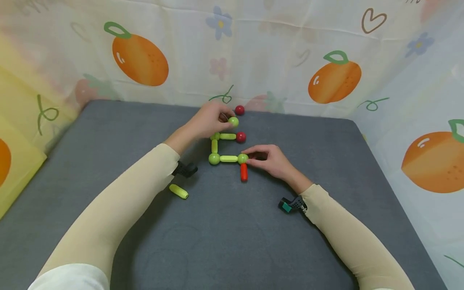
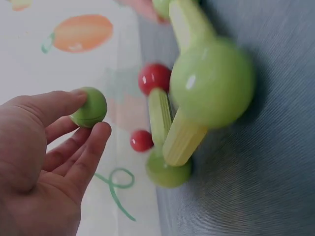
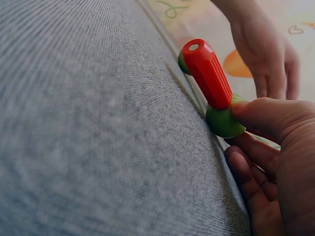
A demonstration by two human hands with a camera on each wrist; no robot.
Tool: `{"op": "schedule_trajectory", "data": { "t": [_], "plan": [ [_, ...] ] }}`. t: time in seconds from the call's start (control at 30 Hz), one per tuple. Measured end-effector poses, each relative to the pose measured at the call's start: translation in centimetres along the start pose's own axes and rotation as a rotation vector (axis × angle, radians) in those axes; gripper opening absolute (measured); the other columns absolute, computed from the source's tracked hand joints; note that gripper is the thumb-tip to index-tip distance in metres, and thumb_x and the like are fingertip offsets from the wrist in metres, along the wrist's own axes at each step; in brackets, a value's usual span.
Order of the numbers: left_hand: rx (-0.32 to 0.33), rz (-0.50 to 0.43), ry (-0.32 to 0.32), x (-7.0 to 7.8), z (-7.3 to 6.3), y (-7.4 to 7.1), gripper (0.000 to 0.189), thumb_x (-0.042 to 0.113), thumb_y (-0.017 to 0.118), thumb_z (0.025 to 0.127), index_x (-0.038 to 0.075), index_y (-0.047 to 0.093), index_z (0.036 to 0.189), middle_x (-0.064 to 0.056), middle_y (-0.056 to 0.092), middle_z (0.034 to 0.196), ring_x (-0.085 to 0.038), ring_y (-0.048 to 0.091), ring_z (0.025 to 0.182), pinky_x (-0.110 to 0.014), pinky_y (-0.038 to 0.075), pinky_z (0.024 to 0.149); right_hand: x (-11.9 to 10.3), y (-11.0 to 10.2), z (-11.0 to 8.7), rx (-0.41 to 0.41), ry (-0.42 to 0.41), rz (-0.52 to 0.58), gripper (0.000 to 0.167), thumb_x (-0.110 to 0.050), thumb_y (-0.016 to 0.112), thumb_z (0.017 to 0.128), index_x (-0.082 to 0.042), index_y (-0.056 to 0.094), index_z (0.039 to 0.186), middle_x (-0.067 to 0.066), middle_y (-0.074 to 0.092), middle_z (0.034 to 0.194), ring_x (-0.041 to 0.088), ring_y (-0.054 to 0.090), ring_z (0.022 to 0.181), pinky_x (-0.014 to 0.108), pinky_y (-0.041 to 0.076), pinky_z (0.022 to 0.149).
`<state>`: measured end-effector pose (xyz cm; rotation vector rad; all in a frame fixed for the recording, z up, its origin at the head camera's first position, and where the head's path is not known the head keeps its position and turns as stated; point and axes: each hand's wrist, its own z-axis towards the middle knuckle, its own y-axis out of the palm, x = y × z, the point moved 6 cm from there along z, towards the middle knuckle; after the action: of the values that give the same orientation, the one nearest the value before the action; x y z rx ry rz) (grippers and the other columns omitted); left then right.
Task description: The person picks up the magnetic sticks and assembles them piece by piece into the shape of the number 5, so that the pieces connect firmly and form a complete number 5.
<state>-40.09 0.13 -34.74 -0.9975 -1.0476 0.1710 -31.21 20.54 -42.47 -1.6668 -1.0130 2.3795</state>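
My left hand (image 1: 212, 119) pinches a loose green ball (image 2: 92, 108) between thumb and fingertips, held above the far part of the table. Below it lies a joined chain: a red ball (image 1: 241, 137), a yellow-green rod (image 1: 228, 136), a green ball partly covered by the hand, another rod (image 1: 214, 146), a corner green ball (image 1: 214, 158) and a third rod (image 1: 229, 158). At the chain's right end my right hand (image 1: 272, 160) pinches a green ball (image 3: 224, 122). A red rod (image 3: 210, 73) is attached to that ball and points toward me.
A second red ball (image 1: 239, 110) sits alone by the far edge of the grey table (image 1: 224, 241). Near the left forearm lies a loose yellow-green rod (image 1: 179, 191). A patterned cloth (image 1: 268, 52) hangs right behind the table.
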Motion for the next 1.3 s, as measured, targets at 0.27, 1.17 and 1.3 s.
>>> {"op": "schedule_trajectory", "data": {
  "t": [0.27,1.17,1.3],
  "plan": [
    [0.013,-0.117,0.036,1.7,-5.5,1.4,0.030,0.018,0.083,0.100,0.009,0.078,0.129,-0.003,0.075,0.117,-0.017,0.072,0.100,-0.040,0.058,0.091,0.1,0.1,0.1,0.001,0.002,0.009,0.026,-0.011,0.080,0.102,-0.011,0.081,0.127,0.000,0.078,0.109,0.021,0.071,0.093,0.032,0.057,0.085],
    [0.017,-0.335,-0.005,4.7,-12.7,5.7,0.025,0.008,0.090,0.091,0.009,0.083,0.115,0.003,0.079,0.099,-0.011,0.076,0.088,-0.033,0.062,0.083,0.1,0.3,0.0,-0.002,-0.012,0.015,0.026,-0.010,0.079,0.102,-0.012,0.081,0.128,-0.001,0.078,0.112,0.021,0.070,0.096,0.032,0.057,0.088],
    [-0.003,-0.343,0.000,4.8,-12.8,6.5,0.023,0.008,0.090,0.091,0.010,0.083,0.113,0.004,0.078,0.098,-0.010,0.075,0.086,-0.032,0.062,0.083,0.1,0.1,0.0,0.005,0.002,0.021,0.027,-0.011,0.079,0.102,-0.010,0.081,0.128,0.003,0.078,0.113,0.023,0.070,0.096,0.032,0.056,0.088]
  ]
}}
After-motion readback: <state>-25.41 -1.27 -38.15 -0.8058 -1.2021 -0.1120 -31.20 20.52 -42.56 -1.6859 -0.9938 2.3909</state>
